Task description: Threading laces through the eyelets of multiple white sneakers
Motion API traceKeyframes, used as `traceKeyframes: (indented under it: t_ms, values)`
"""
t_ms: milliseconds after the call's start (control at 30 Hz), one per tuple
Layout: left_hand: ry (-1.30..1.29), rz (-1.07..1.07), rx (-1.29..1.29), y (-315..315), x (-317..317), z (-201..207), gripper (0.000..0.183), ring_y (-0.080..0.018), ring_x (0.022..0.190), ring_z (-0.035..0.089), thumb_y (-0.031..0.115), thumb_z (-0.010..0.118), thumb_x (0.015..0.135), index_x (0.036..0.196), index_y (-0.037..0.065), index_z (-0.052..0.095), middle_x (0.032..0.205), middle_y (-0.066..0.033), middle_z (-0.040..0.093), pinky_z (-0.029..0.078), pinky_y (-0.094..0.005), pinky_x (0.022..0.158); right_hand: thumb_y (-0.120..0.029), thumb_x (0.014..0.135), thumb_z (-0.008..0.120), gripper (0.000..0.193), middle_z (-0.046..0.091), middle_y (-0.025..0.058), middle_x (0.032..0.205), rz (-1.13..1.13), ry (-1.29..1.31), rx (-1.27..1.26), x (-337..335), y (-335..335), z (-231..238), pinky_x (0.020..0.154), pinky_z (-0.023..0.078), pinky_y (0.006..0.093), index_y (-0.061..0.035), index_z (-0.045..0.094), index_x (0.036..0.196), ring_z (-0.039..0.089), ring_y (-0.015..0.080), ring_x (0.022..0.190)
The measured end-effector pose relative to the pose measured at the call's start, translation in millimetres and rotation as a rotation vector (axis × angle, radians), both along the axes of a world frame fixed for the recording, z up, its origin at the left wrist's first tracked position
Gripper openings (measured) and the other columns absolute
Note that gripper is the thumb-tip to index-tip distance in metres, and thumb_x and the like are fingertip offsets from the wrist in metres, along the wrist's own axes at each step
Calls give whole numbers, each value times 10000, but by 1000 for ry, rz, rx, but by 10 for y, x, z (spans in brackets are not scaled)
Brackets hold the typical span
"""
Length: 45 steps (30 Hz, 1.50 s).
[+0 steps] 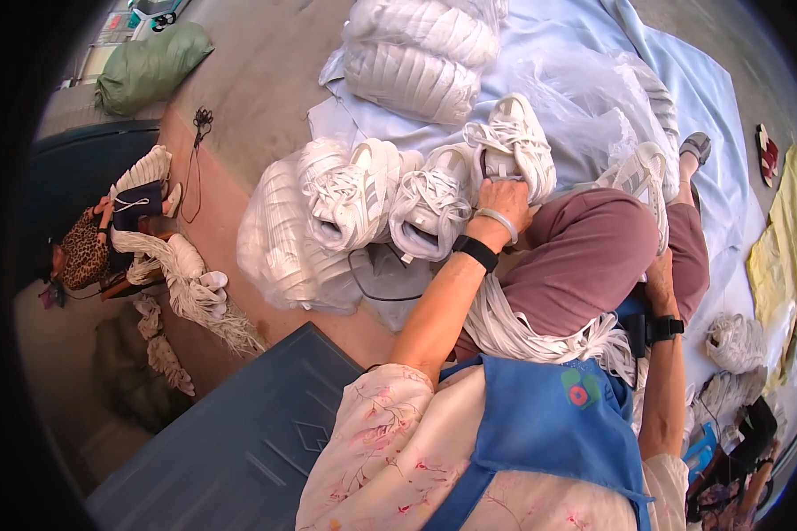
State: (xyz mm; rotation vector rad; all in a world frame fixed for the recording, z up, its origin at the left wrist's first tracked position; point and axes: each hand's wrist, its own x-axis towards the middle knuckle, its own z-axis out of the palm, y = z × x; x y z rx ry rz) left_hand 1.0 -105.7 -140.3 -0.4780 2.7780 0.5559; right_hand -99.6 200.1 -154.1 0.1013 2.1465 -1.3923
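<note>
My left hand [506, 211] is closed on the opening end of a white laced sneaker [515, 142], its fingers partly hidden by the shoe. Beyond my raised knee, my right hand [660, 273] grips the end of another white sneaker [644, 181] with grey stripes; my leg hides part of that shoe. Left of my left hand stand more white sneakers, one with loosely bunched laces [431, 202] and one with grey side stripes [354, 196]. A bundle of loose white laces [549, 327] lies across my lap, over a blue apron [540, 416].
Plastic-wrapped white shoe stacks [416, 66] lie on a pale blue sheet [717, 115]; another wrapped stack [283, 234] sits at left. A dark metal door [230, 434] is close by my left side. Another person [84, 239] works at far left near hanging laces. A green sack [155, 66] lies beyond.
</note>
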Motion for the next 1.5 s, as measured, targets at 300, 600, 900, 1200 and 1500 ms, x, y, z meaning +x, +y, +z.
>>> traceKeyframes:
  t_ms: [300,600,900,1200,1500]
  values:
    - [-133,3,28,95,175,-471,150,-313,813,676,135,575,727,784,64,695,822,-170,691,459,-401,775,-211,854,632,406,660,89,1020,13,1,9,-16,31,-7,758,481,302,56,585,1156,595,142,846]
    - [-359,-16,51,42,203,-903,209,-286,966,652,167,588,760,916,94,707,986,-131,694,423,-389,856,-205,817,687,421,674,95,1000,-27,2,7,19,-68,27,767,481,305,42,596,1145,605,154,854]
    - [-425,-114,-62,63,278,-1223,220,-266,984,642,177,606,768,952,105,703,1029,-106,684,391,-396,900,-200,824,660,397,674,196,1014,1,58,76,-15,-2,-69,800,482,354,18,587,1147,648,268,893]
    - [-479,-141,-128,115,213,-1416,253,-254,1039,623,235,592,830,1042,139,690,1078,-60,683,377,-390,919,-97,829,630,403,653,139,1110,-72,-69,37,3,-162,127,885,449,316,22,545,1205,606,212,991]
    - [-530,-99,-62,82,134,-1444,280,-252,1048,621,224,644,769,1016,98,682,1078,-90,679,402,-382,902,-53,763,699,496,633,142,1118,-13,81,109,41,-107,187,922,446,327,11,517,1220,593,241,1051]
